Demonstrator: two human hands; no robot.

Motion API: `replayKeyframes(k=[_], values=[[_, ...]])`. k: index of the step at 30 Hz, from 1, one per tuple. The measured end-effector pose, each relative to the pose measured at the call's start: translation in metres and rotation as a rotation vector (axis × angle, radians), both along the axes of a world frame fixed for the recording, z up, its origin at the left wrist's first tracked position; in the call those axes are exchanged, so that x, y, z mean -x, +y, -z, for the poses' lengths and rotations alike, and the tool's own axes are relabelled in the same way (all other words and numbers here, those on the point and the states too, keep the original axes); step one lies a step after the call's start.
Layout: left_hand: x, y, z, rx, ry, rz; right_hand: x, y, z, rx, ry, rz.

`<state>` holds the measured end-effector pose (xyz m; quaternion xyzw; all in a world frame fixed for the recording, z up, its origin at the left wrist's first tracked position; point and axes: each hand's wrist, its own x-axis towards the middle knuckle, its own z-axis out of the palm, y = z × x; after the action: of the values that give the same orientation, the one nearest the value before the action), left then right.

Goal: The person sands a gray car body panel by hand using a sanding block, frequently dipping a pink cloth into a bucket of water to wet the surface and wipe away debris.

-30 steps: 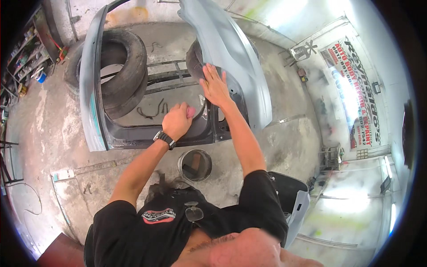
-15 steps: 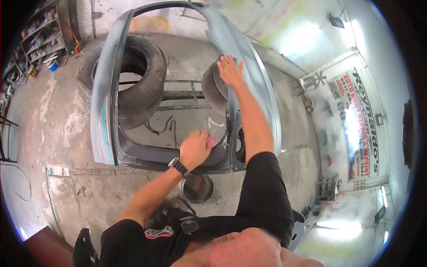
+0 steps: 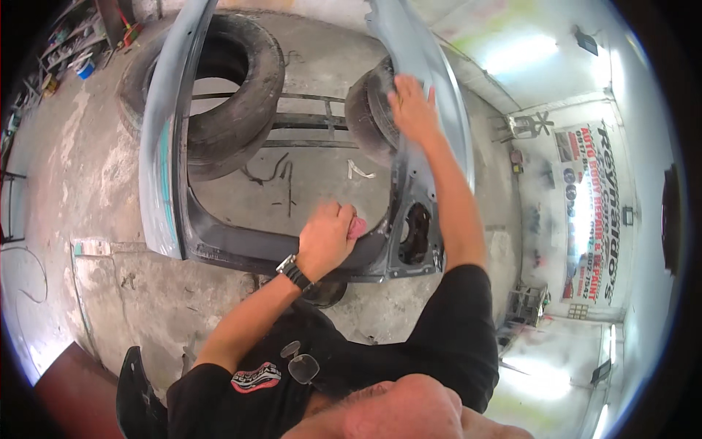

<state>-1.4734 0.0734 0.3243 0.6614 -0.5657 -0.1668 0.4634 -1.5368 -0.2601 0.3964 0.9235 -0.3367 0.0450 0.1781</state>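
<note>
A large grey car body panel (image 3: 170, 95) with a wide window opening spans the view ahead of me. Its right-hand side has my right hand (image 3: 414, 110) laid over it, fingers stretched out and holding nothing. My left hand (image 3: 325, 238), with a dark-strapped watch (image 3: 294, 274) at the wrist, is closed around a small pink pad (image 3: 357, 227). It is at the opening's near edge, above the dark lower sill (image 3: 241, 245). Whether the pad touches the sill I cannot tell. Teal strips (image 3: 165, 183) run along the panel's left side.
Tyres (image 3: 256, 88) lie under the panel's left side, and another tyre (image 3: 369, 110) is under its right. A dark metal frame (image 3: 307, 121) shows through the opening. Close to me, a round container (image 3: 325, 294) is partly hidden. Shelves (image 3: 73, 36) stand far left.
The view has shifted, so the panel appears higher. My right hand has slid a little right and nearer along the panel. My left hand still grips the pink pad, which shows more now.
</note>
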Motion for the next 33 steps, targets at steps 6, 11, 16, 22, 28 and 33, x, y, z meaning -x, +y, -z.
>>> replayKeyframes(k=[6,11,16,22,28,33], values=[[-0.002,0.006,-0.001,-0.098,-0.019,0.05,-0.122,-0.12,-0.008,0.029,-0.046,-0.045],[-0.003,0.007,0.003,-0.103,-0.016,0.041,-0.141,-0.113,-0.01,-0.022,-0.02,0.016],[0.001,0.003,0.012,-0.098,-0.024,0.028,0.01,0.011,-0.006,-0.045,-0.057,-0.084],[0.002,-0.006,0.013,-0.072,-0.042,0.012,0.1,0.146,-0.018,-0.338,-0.153,0.047],[0.006,-0.001,0.012,-0.005,-0.061,0.006,0.074,0.111,-0.059,-0.037,-0.121,-0.205],[-0.002,-0.002,0.014,0.003,-0.062,-0.019,0.054,0.121,-0.077,0.058,-0.173,-0.142]])
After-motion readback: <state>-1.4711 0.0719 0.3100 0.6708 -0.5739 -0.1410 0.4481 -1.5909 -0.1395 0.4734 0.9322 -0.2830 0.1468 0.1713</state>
